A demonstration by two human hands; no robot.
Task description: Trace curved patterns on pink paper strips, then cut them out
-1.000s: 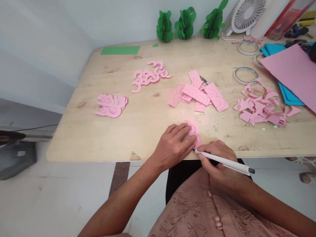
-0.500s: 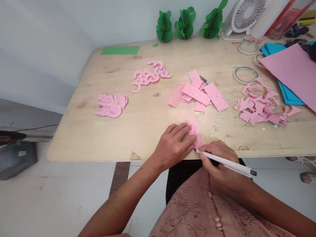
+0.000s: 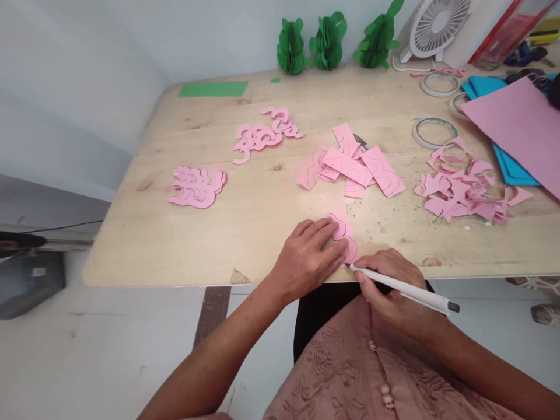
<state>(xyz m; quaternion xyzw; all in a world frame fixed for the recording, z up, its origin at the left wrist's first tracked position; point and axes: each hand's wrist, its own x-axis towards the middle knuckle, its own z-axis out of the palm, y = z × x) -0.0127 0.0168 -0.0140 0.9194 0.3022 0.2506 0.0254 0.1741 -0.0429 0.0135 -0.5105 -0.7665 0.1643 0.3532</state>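
Near the table's front edge lies a piece of pink paper [image 3: 349, 248] with curved outlines on it. My left hand [image 3: 308, 254] rests over its left side, fingers stretched out and pressing it down. A white pen [image 3: 402, 287] is gripped in my right hand [image 3: 391, 280], its tip at the paper's lower edge close to my left fingers. Part of the paper is hidden under my left hand. Just beyond are several pink paper strips [image 3: 350, 166] with drawn scallops, lying across each other in a loose pile.
Cut pink scalloped shapes [image 3: 262, 135] and a stack of them [image 3: 199, 188] lie to the left. Pink scraps [image 3: 464, 189], tape rolls [image 3: 435, 134] and a large pink sheet [image 3: 520, 128] are on the right. Green paper figures [image 3: 328, 46] and a fan [image 3: 440, 23] stand behind.
My right hand and the pen have shifted slightly to the right along the paper's lower edge. The left hand stays in place.
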